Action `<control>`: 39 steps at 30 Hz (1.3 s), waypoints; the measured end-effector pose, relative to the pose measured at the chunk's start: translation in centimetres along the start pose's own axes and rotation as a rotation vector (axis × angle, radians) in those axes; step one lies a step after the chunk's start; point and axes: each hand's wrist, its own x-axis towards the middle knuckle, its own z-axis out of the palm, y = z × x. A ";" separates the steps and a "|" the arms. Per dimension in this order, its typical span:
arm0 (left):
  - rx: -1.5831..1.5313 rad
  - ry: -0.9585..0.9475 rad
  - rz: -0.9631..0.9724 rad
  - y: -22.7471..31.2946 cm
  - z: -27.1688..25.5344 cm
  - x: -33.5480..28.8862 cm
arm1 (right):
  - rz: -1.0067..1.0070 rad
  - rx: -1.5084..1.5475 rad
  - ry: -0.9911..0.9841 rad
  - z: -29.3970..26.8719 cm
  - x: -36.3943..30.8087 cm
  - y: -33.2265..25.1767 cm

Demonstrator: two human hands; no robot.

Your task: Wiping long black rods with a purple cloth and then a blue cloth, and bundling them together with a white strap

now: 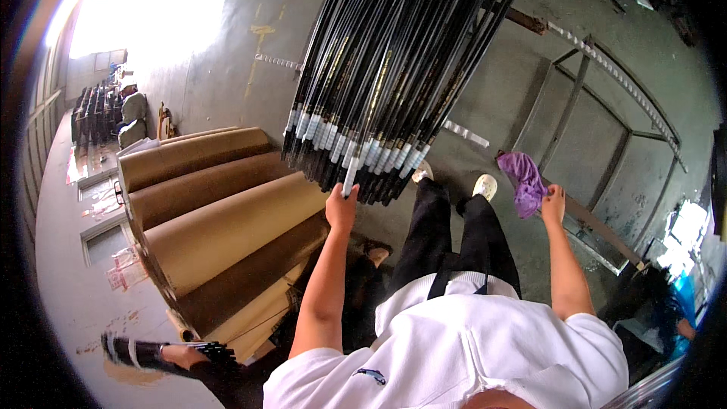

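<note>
A large bundle of long, thin black rods (379,68), which look like fishing rods, lies in front of me. Gold markings run along them, and pale wrapped bands sit near their near ends. My left hand (342,208) is closed around the near end of one black rod (351,174) at the bundle's front edge, where a pale sleeve shows. Off to the right, well apart from the rods, my right hand (554,203) grips a crumpled purple cloth (521,184), which hangs from the fingers toward the left.
Large brown rolls (227,231) lie at my left. Beyond them, another person's hand (180,356) holds a bundle of dark rods (132,350). A metal frame (581,91) stands on the floor to the right. Another person's dark sleeve (659,303) shows at lower right.
</note>
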 end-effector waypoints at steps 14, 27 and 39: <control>0.206 0.114 0.296 -3.5 1.1 13.8 | 0.146 0.266 -0.304 8.4 -7.8 -9.1; 0.136 -0.095 0.264 -5.7 3.2 13.8 | 0.102 0.417 -0.489 9.4 -5.2 -25.6; 0.236 0.126 0.197 -4.5 4.9 12.2 | -0.007 0.236 -0.702 9.9 -1.1 -24.1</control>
